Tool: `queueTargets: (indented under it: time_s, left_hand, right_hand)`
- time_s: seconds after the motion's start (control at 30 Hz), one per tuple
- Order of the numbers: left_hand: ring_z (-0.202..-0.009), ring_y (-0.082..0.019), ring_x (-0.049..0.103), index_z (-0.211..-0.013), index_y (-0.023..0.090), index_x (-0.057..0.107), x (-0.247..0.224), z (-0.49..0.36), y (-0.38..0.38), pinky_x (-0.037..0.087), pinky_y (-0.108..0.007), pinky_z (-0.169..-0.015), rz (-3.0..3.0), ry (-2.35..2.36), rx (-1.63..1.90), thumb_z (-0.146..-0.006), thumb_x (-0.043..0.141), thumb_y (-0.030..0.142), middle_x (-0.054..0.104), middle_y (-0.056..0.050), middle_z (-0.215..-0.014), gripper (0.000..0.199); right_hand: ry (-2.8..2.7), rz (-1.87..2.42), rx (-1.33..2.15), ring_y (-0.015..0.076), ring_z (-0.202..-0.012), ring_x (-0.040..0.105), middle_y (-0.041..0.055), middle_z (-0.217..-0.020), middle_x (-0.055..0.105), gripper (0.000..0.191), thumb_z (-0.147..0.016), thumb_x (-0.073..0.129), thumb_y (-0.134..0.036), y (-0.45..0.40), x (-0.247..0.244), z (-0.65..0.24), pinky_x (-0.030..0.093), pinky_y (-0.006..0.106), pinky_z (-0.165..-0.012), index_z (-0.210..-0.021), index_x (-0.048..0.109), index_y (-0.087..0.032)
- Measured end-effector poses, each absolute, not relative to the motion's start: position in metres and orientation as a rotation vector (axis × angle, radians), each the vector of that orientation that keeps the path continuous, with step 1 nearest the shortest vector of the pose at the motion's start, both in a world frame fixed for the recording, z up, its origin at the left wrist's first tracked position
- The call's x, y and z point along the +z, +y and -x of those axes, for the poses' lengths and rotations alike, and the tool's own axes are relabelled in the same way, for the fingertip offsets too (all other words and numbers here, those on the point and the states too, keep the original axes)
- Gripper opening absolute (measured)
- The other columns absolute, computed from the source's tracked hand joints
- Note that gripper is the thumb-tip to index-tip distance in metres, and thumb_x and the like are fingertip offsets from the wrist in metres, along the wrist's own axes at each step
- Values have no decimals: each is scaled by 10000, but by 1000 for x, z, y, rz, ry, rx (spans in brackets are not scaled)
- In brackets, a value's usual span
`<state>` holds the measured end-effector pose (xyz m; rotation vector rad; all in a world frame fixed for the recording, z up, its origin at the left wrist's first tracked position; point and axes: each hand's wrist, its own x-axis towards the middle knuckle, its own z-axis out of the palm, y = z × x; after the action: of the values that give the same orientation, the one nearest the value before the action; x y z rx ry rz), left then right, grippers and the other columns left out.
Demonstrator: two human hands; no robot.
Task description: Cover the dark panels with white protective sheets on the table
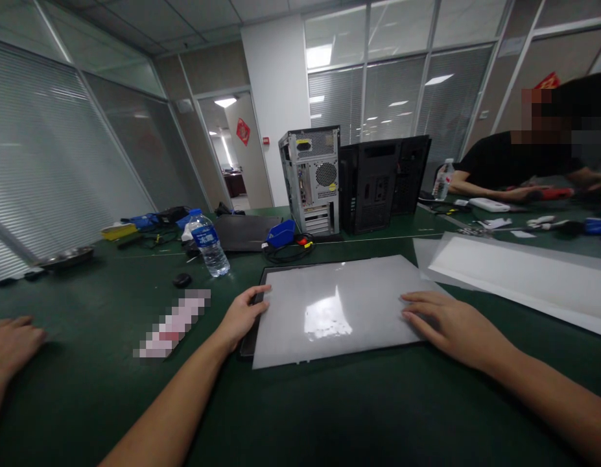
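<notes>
A glossy white plastic sheet (358, 285), like a screen diffuser, lies over a flat black frame (247, 347), turned slightly so the frame shows along its left and back edges. My left hand (239, 318) grips the sheet's left edge, thumb and fingers close to the rim. At the right edge, my right hand (441, 318) holds the sheet with fingertips on its top face; the fingers underneath are hidden. Small tabs stick out from the near edge. To the right, more white sheets (514, 275) lie overlapping on the green table (329, 415).
A water bottle (210, 243) and a black round cap (182, 280) stand left of the frame. Behind are an open computer case (312, 181) and black cases (373, 185). Another person's hand (13, 344) rests at far left; a person in black (504, 162) works at right.
</notes>
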<state>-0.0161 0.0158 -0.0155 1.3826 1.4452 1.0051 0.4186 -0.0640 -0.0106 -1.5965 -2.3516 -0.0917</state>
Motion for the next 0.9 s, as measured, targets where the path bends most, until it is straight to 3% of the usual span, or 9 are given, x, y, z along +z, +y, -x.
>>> queueTargets:
  time_s: [0.27, 0.57, 0.8, 0.9]
  left_hand:
    - [-827, -173, 645, -1305, 215, 623, -22, 21, 20, 504, -276, -724, -1445, 1425, 1002, -744, 696, 229, 691, -67, -1160, 566]
    - [-945, -184, 646, -1251, 208, 655, -33, 25, 28, 497, -264, -766, -1459, 1467, 1046, -840, 584, 222, 654, -72, -1271, 417]
    - [-792, -158, 639, -1252, 193, 652, -30, 21, 28, 499, -251, -687, -1333, 1464, 1064, -827, 604, 201, 699, -79, -1148, 428]
    - [-718, -143, 628, -1265, 202, 644, -29, 20, 27, 497, -250, -651, -1266, 1440, 1075, -816, 602, 186, 712, -71, -1102, 452]
  right_hand:
    - [-2401, 1584, -33, 273, -1215, 578, 49, -1326, 625, 479, -964, 427, -558, -66, -9, -415, 462, 530, -1045, -1261, 677, -277]
    - [-2372, 1537, 152, 259, -1272, 538, 10, -1383, 586, 477, -967, 432, -550, -67, -7, -417, 446, 518, -1073, -1350, 602, -323]
    - [-2130, 1816, -184, 305, -1306, 498, 91, -1422, 543, 565, -947, 414, -565, -36, -24, -487, 384, 533, -1117, -1358, 607, -228]
    - [-2107, 1933, -172, 324, -1340, 462, 89, -1489, 470, 536, -932, 418, -556, -24, -39, -527, 363, 537, -1131, -1305, 655, -254]
